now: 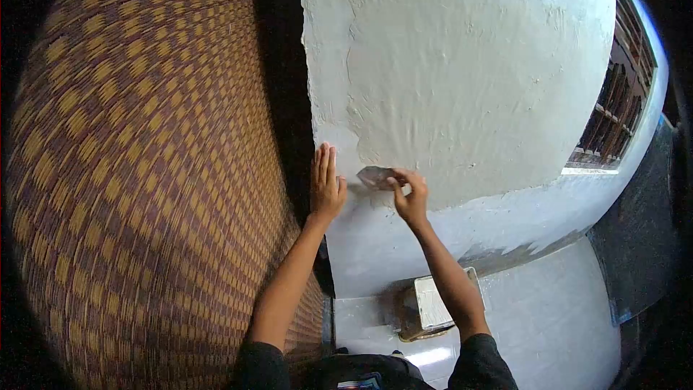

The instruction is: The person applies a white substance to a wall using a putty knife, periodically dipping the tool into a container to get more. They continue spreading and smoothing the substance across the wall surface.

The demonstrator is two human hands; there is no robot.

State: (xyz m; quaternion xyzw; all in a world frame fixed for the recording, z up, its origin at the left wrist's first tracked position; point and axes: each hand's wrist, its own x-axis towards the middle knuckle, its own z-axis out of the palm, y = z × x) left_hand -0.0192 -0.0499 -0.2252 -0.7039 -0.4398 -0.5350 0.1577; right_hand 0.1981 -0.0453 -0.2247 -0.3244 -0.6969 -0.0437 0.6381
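Observation:
My left hand (328,186) lies flat with fingers stretched upward along the wall's left edge, and it holds nothing. To its right, my right hand (411,195) pinches a thin, dark grey putty scraper (374,177) between thumb and fingers. The scraper's blade points left, close over the lower left border of a patch of grey-beige plaster (462,79). That patch covers much of the white wall (433,238) and looks streaked, with ragged raised edges. Smooth, paler wall shows below the patch and along its left side.
A container (435,305) with white material in it stands on the tiled floor (541,303), partly behind my right forearm. Woven brown-and-yellow matting (151,173) rises at left, beyond a dark gap. A barred window (617,108) and a dark panel (639,224) are at right.

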